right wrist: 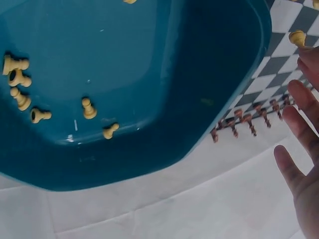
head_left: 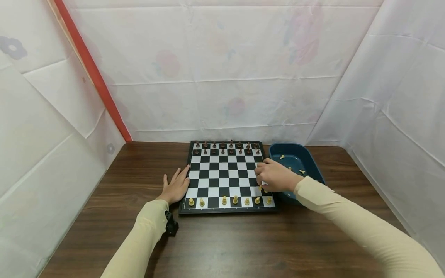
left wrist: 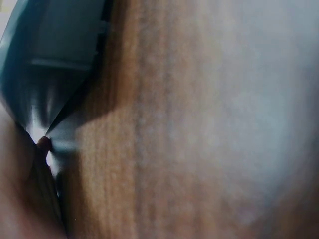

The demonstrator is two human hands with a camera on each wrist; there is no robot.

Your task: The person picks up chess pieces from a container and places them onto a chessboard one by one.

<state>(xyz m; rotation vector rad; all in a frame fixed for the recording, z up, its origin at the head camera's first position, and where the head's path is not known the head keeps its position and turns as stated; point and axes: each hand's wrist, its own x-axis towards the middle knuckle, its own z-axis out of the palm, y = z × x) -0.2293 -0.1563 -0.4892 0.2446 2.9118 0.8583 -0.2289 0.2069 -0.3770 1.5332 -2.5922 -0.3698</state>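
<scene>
A chessboard lies on the table, two rows of dark brown pieces along its far side. Cream chess pieces line the near row, with a gap on the left half. My left hand rests against the board's left edge, fingers spread; its wrist view is blurred, mostly wood grain. Over the board's right side, my right hand pinches a cream pawn between thumb and finger. The other fingers are loosely extended in the right wrist view. Another cream piece stands just under this hand.
A blue plastic tray stands right against the board's right side, partly under my right forearm. Several cream pieces lie on their sides in it. White sheeting hangs behind the table and on both sides.
</scene>
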